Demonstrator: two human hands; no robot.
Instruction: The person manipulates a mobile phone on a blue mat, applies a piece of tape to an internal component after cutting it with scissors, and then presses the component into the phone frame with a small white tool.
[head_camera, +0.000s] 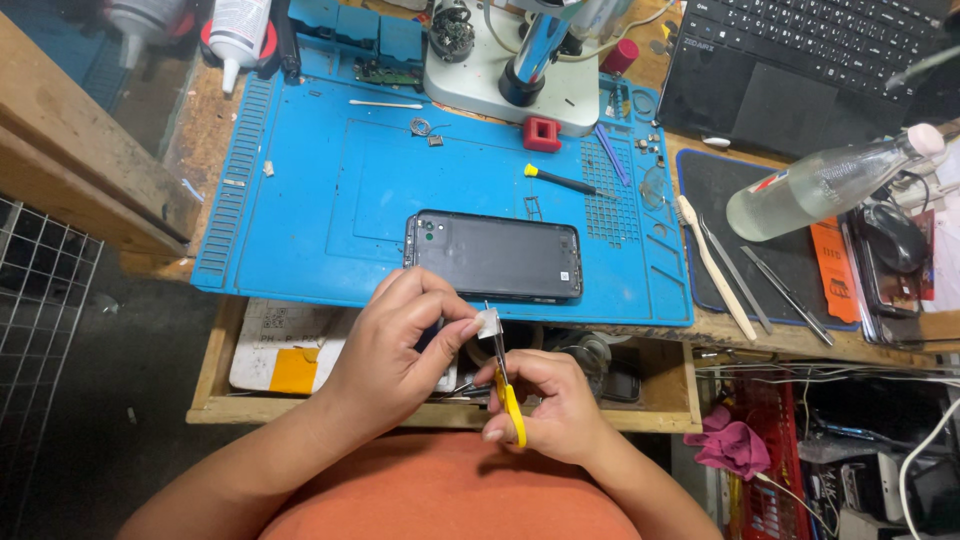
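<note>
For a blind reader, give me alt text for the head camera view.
A left hand pinches a small white piece against yellow-handled scissors in the right hand, above a dark phone on a blue work mat.

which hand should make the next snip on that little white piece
Probably the right hand: it already holds the yellow-handled scissors, blades up by the small white piece, which the left hand pinches just above the open drawer.
</note>
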